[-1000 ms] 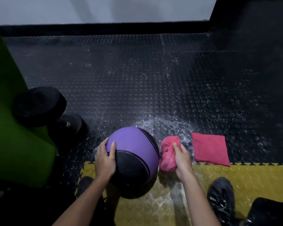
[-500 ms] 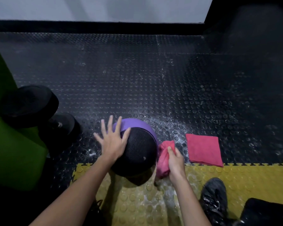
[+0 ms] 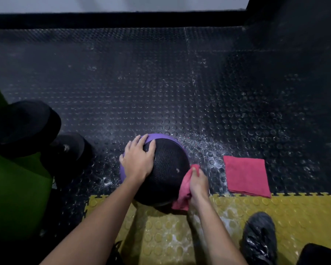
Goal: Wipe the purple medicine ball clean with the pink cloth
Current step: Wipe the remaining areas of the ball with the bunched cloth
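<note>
Five fingers (image 3: pixel 141 140) atop ball (image 3: pixel 168 165) (cloth (image 3: pixel 184 188) touching)

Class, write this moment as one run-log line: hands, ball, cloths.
left hand: rests on ball | right hand: grips cloth against ball's side | spare cloth: folded on floor

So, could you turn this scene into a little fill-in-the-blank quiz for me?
1. The right hand grips a bunched pink cloth against the black-and-____ medicine ball.
2. The left hand lies spread on the ball, holding ____.
3. Counting the folded cloth on the floor, ____ pink cloths show.
Missing words: purple; nothing; two.
</note>
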